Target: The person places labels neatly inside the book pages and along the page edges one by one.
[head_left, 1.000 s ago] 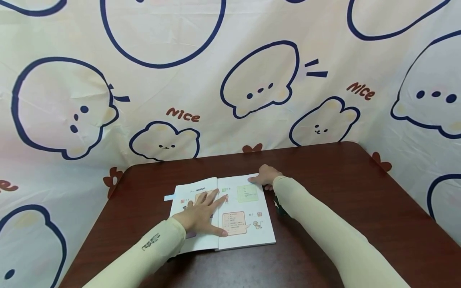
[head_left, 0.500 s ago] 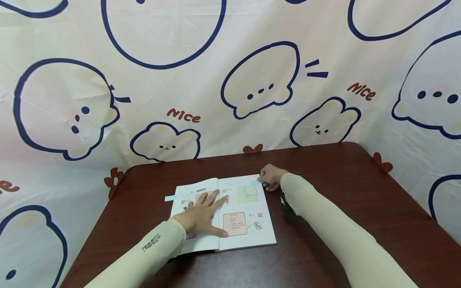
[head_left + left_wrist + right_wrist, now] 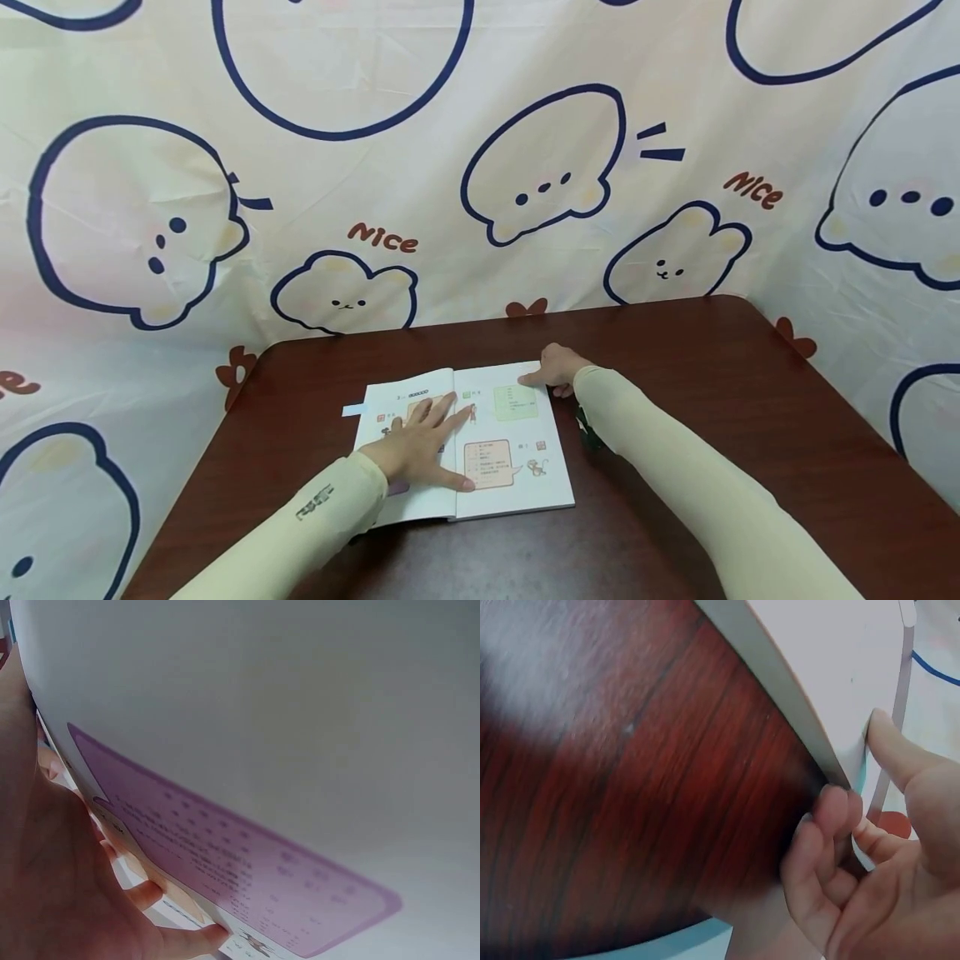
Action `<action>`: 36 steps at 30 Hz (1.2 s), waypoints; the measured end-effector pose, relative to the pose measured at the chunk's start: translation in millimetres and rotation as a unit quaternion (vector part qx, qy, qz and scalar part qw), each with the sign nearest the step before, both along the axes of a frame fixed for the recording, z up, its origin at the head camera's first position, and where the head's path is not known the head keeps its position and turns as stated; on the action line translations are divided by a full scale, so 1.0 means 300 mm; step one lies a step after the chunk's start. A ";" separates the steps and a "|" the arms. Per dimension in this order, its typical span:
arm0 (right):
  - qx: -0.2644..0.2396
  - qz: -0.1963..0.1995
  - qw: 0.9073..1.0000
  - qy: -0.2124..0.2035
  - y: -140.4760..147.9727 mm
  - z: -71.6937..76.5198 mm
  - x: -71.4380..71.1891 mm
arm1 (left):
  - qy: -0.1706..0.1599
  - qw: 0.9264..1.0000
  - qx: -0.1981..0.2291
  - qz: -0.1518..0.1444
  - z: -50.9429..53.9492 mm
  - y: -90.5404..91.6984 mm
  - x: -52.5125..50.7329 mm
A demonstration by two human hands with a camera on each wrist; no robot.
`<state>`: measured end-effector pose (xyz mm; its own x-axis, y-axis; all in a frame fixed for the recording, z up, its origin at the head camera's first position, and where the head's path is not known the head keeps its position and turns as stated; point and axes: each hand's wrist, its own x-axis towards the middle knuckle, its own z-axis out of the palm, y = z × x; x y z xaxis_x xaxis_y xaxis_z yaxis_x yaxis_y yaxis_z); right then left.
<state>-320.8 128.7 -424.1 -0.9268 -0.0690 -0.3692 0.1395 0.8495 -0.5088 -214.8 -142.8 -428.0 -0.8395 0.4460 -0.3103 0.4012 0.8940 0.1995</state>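
An open book lies on the dark brown table, with coloured text boxes and small cartoon figures on its pages. My left hand rests spread across the spine and holds the pages down; in the left wrist view, a purple text box lies beside the palm. At the top right corner of the book, my right hand has its thumb on the page and its other fingers curled by the edge. Between them a sliver of light blue sticky tab shows in the right wrist view; the thumb hides it from the head view.
Another light blue sticky tab sticks out from the left page's edge. The wooden table extends around the book. Behind and beside it hangs a pale cloth printed with cartoon animals.
The right thumb drew back to the page's corner, uncovering the blue sticky tab, then came forward over the page and covered it again. The left hand and the book have stayed in place.
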 end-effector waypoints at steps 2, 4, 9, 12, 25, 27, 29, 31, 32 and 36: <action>-0.004 0.004 1.000 -0.001 0.002 -0.002 -0.004 | -0.002 1.000 0.002 0.002 0.001 0.000 -0.001; -0.017 0.011 1.000 -0.012 0.009 0.000 -0.008 | -0.003 1.000 0.004 0.002 0.001 -0.001 -0.001; -0.062 0.048 0.996 -0.051 0.041 0.014 -0.014 | 0.001 1.000 0.004 0.004 0.001 0.000 0.001; -0.084 0.059 0.992 -0.071 0.056 0.021 -0.016 | 0.002 1.000 0.004 0.004 0.003 0.002 0.002; -0.028 0.020 0.999 -0.034 0.007 0.028 -0.010 | 0.003 1.000 -0.002 0.002 0.015 -0.005 -0.004; -0.048 0.028 0.997 -0.046 0.026 0.024 -0.016 | 0.001 1.000 0.002 0.002 0.013 -0.004 -0.003; -0.070 0.039 0.995 -0.059 0.048 0.024 -0.018 | -0.001 1.000 0.006 0.003 0.009 -0.002 -0.001; -0.087 0.050 0.992 -0.071 0.064 0.025 -0.019 | -0.002 1.000 0.007 0.005 0.005 -0.001 0.001; -0.093 0.053 0.991 -0.076 0.069 0.023 -0.022 | -0.002 1.000 0.007 0.005 0.004 0.000 0.002; -0.102 0.055 0.990 -0.086 0.078 0.025 -0.025 | -0.001 1.000 0.006 0.005 -0.001 -0.001 0.002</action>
